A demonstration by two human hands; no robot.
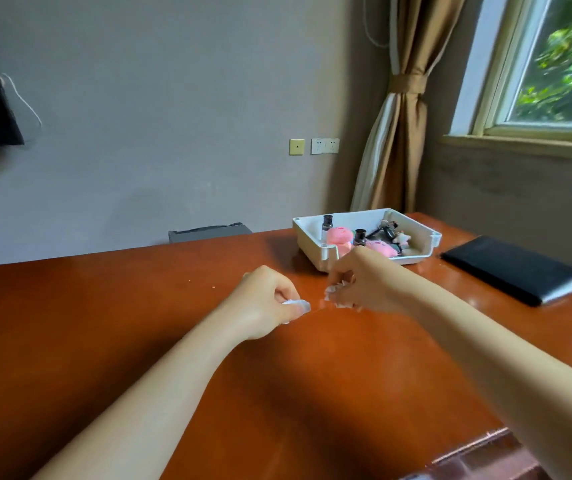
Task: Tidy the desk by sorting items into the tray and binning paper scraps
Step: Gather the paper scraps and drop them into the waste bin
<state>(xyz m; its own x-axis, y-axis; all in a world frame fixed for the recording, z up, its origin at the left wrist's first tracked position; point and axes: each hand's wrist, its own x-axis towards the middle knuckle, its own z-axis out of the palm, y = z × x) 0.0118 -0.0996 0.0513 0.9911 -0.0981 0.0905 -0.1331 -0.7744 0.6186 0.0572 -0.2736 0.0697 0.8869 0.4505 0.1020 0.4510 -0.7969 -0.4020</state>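
White paper scraps sit clamped in the curled grip of the right hand; the left hand pinches another. Best gather every stray off the tabletop before lifting

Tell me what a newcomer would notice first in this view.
Two bare hands nearly meet at the middle of the wooden desk: the left hand pinches a white paper scrap, and the right hand curls over more torn scraps. Just behind them, the white tray holds pink plush toys and small dark-capped bottles. A black folder lies flat to its right.
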